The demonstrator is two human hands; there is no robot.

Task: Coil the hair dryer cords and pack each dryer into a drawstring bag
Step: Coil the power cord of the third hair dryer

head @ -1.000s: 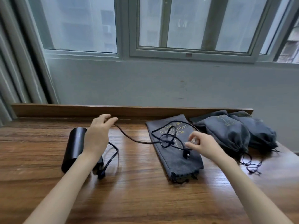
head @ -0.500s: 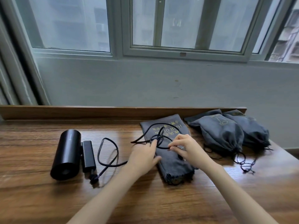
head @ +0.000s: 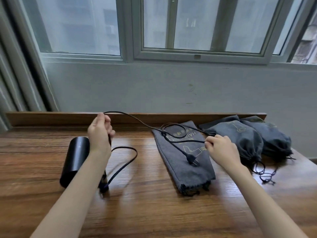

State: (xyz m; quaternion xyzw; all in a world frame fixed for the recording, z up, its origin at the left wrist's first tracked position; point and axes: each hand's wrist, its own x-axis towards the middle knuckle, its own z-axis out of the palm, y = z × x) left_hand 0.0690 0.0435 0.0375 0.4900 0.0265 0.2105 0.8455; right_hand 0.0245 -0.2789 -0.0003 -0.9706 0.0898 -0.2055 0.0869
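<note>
Behind the left forearm, most of the hair dryer's point(head: 75, 158) handle was hidden; only the black barrel showed, lying on its side on the wooden counter point(head: 154, 212). Where the cord point(head: 136, 152) met the dryer, just beside that forearm, the picture was smeared and the joint could not be made out. Both forearms were cut off by the bottom edge.

The left hand point(head: 99, 134) was raised above the barrel with its grip curled round the cord, which arched over the fingers and ran down to the right. How many turns lay inside that fist could not be told. The right hand point(head: 221, 148) had its grip pinched on the cord above the right edge of the flat drawstring bag point(head: 197, 172). Between the hands the cord crossed itself in a small tangle on the bag, and the plug point(head: 192, 160) rested on the cloth. One slack loop lay on the counter to the right of the dryer.

The bag's printed lettering was upside down to the camera and partly crossed by the cord. Two filled bags point(head: 240, 136) sat at the right end, the farther partly behind the nearer, their drawstrings point(head: 262, 170) trailing loose. A low wooden ledge point(head: 51, 118) backed the counter below a grey wall and a window point(head: 205, 26).
</note>
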